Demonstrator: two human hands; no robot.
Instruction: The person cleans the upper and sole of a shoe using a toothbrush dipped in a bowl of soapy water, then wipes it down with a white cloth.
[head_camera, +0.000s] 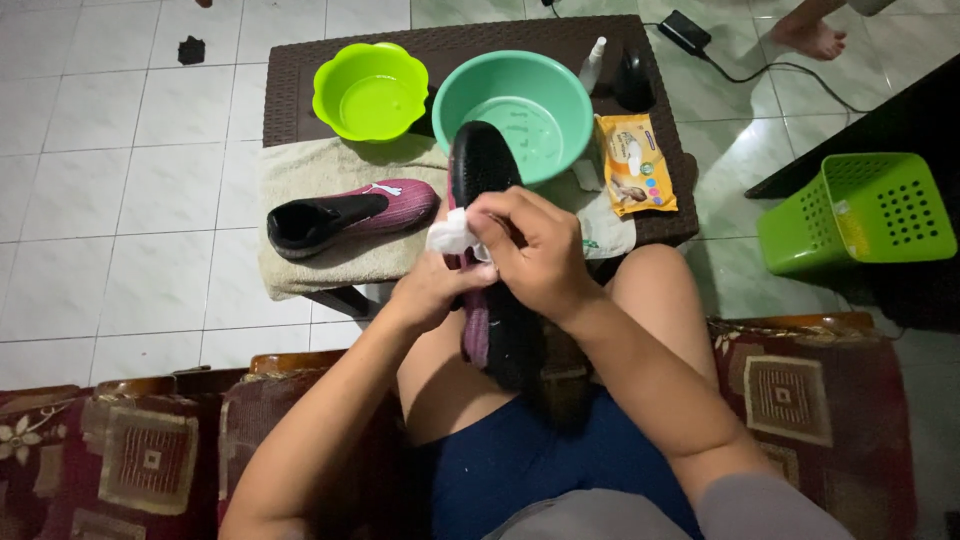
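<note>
Home living room: pale tiled floor (120, 180); patterned maroon sofa (800, 400); low wicker desk (300, 70) with towel (330, 165), plastic basins (370, 90); green basket (860, 210); charger cable (760, 72).

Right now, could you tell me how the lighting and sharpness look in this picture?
Head view: bright glare on the floor tiles; the lap and sofa lie in dim shadow; both hands and the shoe are sharp; edges bow slightly from the wide lens.
</note>
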